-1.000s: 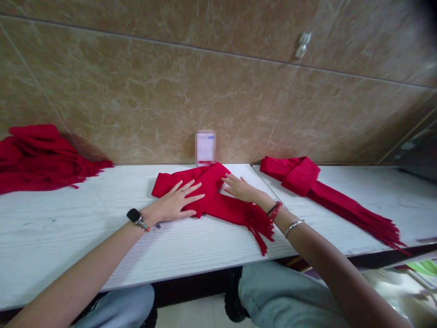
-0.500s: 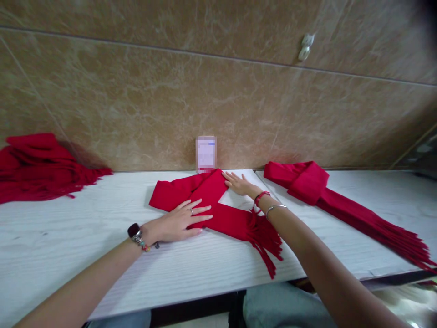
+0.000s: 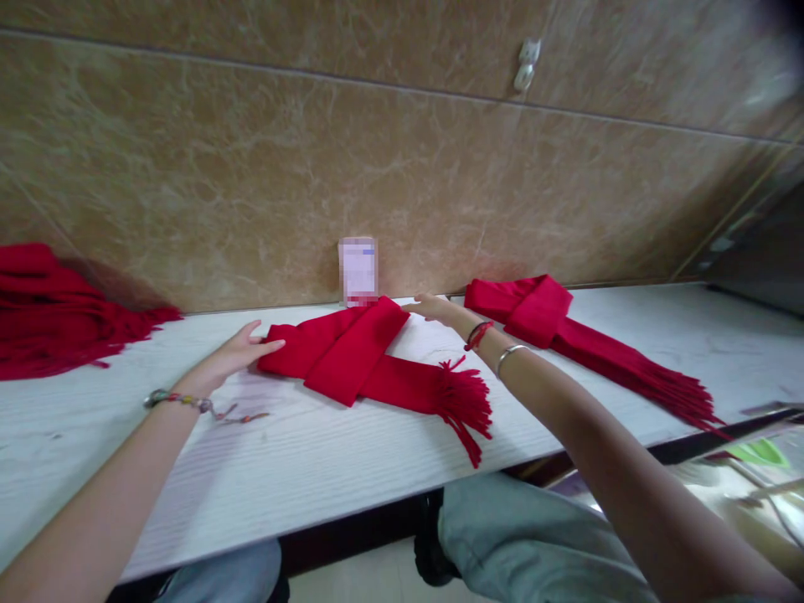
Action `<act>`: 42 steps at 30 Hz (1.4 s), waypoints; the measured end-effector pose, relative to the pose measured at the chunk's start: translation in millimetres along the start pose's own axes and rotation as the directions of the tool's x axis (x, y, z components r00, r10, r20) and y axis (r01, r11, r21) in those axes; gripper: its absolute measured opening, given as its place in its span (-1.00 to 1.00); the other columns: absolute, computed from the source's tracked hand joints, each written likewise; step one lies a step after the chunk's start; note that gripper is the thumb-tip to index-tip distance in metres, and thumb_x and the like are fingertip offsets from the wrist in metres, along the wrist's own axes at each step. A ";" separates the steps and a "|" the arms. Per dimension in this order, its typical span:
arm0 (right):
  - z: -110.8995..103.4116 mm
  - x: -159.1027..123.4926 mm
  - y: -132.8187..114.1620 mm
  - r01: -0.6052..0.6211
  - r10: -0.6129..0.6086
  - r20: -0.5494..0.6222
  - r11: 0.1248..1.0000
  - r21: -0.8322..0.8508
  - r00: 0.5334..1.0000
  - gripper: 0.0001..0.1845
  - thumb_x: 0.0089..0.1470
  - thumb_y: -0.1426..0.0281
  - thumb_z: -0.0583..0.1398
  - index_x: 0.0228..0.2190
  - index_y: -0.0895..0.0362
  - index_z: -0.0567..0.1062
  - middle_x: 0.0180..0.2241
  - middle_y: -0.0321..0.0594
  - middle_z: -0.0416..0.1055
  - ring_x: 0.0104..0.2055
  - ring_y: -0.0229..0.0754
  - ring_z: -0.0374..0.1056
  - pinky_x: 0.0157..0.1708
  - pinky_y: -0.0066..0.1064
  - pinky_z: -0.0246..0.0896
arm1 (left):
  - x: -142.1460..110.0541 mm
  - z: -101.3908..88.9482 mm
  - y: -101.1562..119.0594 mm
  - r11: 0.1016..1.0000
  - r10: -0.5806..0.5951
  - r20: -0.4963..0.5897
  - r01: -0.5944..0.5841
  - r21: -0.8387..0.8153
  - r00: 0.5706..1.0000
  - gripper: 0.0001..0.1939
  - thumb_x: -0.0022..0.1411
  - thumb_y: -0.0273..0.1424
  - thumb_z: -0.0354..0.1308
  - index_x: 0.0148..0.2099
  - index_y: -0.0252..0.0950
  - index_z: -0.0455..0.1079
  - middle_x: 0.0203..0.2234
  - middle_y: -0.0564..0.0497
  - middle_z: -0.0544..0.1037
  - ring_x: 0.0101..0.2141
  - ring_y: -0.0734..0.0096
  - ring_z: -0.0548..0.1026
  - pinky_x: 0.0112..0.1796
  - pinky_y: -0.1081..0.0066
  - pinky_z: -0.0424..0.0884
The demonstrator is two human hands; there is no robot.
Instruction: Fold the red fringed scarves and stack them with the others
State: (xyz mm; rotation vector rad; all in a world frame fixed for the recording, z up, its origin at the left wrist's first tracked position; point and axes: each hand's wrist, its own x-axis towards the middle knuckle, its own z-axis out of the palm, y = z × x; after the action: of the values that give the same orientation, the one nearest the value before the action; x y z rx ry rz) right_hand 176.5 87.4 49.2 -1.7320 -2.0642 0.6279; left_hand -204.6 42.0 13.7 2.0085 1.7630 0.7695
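A red fringed scarf (image 3: 352, 360) lies folded on the white table, one flat band crossing over another, with its fringe spread toward the right. At its left end is my left hand (image 3: 235, 356), fingers apart, the thumb side touching the cloth edge. My right hand (image 3: 436, 308) reaches to the scarf's upper right corner, fingers stretched out with the tips at the fold; both hands look open. A second red scarf (image 3: 540, 314), folded in a similar crossed shape, rests to the right with its fringe toward the table's front edge.
A heap of red fringed scarves (image 3: 56, 327) sits at the far left of the white table (image 3: 264, 477). Against the brown marbled wall (image 3: 251, 167) leans a phone with a blurred screen (image 3: 359, 272). A small white fixture (image 3: 528, 65) is on the wall. My knees are below the front edge.
My left hand has moved left, off the scarf's crossed middle to its left end. My right hand stays near the upper right corner. The view has shifted slightly to the right.
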 end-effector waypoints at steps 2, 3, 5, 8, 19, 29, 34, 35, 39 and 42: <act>3.1 -10.7 -6.9 0.034 -0.036 -0.034 0.999 -0.042 0.999 -0.50 0.04 0.29 0.15 -0.02 0.30 0.30 -0.04 0.13 0.34 -0.05 0.00 0.30 -0.12 -0.27 0.22 | -7.0 -2.0 3.7 0.997 -0.077 -0.026 0.077 -0.014 0.997 -0.32 0.14 -0.15 0.06 0.22 -0.29 -0.05 -0.09 -0.16 0.45 -0.15 0.07 0.45 -0.20 0.21 0.39; 4.4 -20.6 -9.4 0.106 -0.109 -0.051 0.993 -0.054 0.993 -0.53 0.01 0.33 0.18 -0.04 0.28 0.32 -0.04 0.11 0.33 -0.02 0.00 0.27 -0.07 -0.25 0.18 | -12.0 -1.1 11.7 0.997 -0.067 -0.088 0.070 0.029 0.994 -0.32 0.14 -0.15 0.06 0.22 -0.29 -0.04 -0.04 -0.17 0.41 -0.10 0.03 0.40 -0.15 0.16 0.36; 5.9 -48.6 -10.9 0.384 -0.388 -0.037 0.920 -0.082 0.921 -0.57 -0.04 0.39 0.21 -0.09 0.22 0.35 -0.05 0.02 0.33 0.00 -0.05 0.23 -0.02 -0.25 0.13 | -23.7 6.1 37.6 0.977 0.134 -0.241 -0.087 0.196 0.961 -0.41 0.16 -0.16 0.04 0.18 -0.27 0.05 0.06 -0.17 0.29 0.05 0.03 0.25 0.01 0.09 0.21; 6.0 -96.2 -5.6 0.739 -0.721 0.222 0.674 0.004 0.656 -0.77 0.01 0.40 0.14 -0.23 0.17 0.40 -0.22 -0.14 0.39 -0.18 -0.18 0.30 -0.13 -0.32 0.21 | -40.8 29.7 89.1 0.769 0.592 -0.051 -0.544 0.336 0.804 -0.54 0.28 -0.21 -0.13 0.17 -0.27 0.13 0.16 -0.10 0.16 0.15 0.21 0.09 0.11 0.18 0.07; -11.7 -173.6 37.4 0.790 -0.684 0.413 0.585 -0.183 0.601 -0.78 -0.09 0.58 0.08 -0.33 0.19 0.41 -0.29 -0.11 0.36 -0.19 -0.15 0.23 -0.14 -0.33 0.17 | -45.2 89.7 128.0 0.639 0.570 0.479 -0.726 0.253 0.668 -0.57 0.28 -0.14 -0.14 0.20 0.06 0.08 0.17 0.12 0.18 0.19 0.16 -0.02 0.11 0.02 -0.21; -84.3 -196.2 49.5 0.560 -0.489 0.294 0.788 -0.256 0.822 -0.84 0.06 0.42 0.08 -0.33 0.16 0.44 -0.34 -0.16 0.41 -0.27 -0.21 0.32 -0.22 -0.37 0.23 | -47.7 84.3 132.5 0.646 0.573 0.466 -0.721 0.249 0.675 -0.55 0.28 -0.13 -0.15 0.20 0.02 0.09 0.18 0.11 0.14 0.19 0.16 -0.02 0.11 0.01 -0.19; -18.9 -170.4 -0.5 0.675 -0.651 0.196 0.664 -0.321 0.734 -0.66 -0.01 0.37 0.16 -0.14 0.20 0.37 -0.14 -0.02 0.33 -0.07 -0.06 0.22 -0.08 -0.19 0.17 | -49.7 58.3 122.2 0.679 0.577 0.431 -0.701 0.218 0.694 -0.40 0.25 -0.10 -0.10 0.28 -0.11 -0.11 0.25 0.01 -0.03 0.22 0.25 -0.10 0.15 0.14 -0.17; -3.3 -166.6 -5.9 0.674 -0.642 0.222 0.649 -0.353 0.734 -0.62 -0.02 0.41 0.16 -0.10 0.21 0.35 -0.12 0.00 0.31 -0.07 -0.04 0.22 -0.09 -0.17 0.17 | -52.3 52.9 119.0 0.680 0.568 0.433 -0.696 0.231 0.699 -0.36 0.22 -0.09 -0.06 0.28 -0.13 -0.12 0.25 -0.01 -0.04 0.22 0.25 -0.11 0.15 0.17 -0.15; 25.5 -165.7 -10.8 0.620 -0.582 0.232 0.662 -0.420 0.779 -0.54 -0.07 0.54 0.11 -0.05 0.25 0.31 -0.11 0.03 0.29 -0.10 -0.02 0.24 -0.13 -0.16 0.20 | -68.1 46.1 114.5 0.610 0.587 0.445 -0.731 0.305 0.676 -0.35 0.18 -0.10 0.02 0.26 -0.13 -0.03 0.23 -0.03 0.03 0.21 0.23 -0.07 0.14 0.19 -0.10; 11.9 -171.0 -5.4 0.615 -0.562 0.249 0.708 -0.348 0.789 -0.63 -0.09 0.54 0.13 -0.15 0.24 0.37 -0.17 -0.01 0.32 -0.15 -0.05 0.27 -0.16 -0.21 0.23 | -76.9 56.5 127.6 0.508 0.653 0.410 -0.770 0.387 0.637 -0.45 0.19 -0.20 0.05 0.20 -0.19 0.10 0.17 -0.07 0.16 0.19 0.20 0.01 0.14 0.14 -0.11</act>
State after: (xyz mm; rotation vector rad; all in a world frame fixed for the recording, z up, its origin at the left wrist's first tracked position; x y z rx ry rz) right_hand 195.4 -82.9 42.6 -1.0800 -2.8033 0.0908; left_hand -75.1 -49.1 32.4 3.1554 0.9986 0.2043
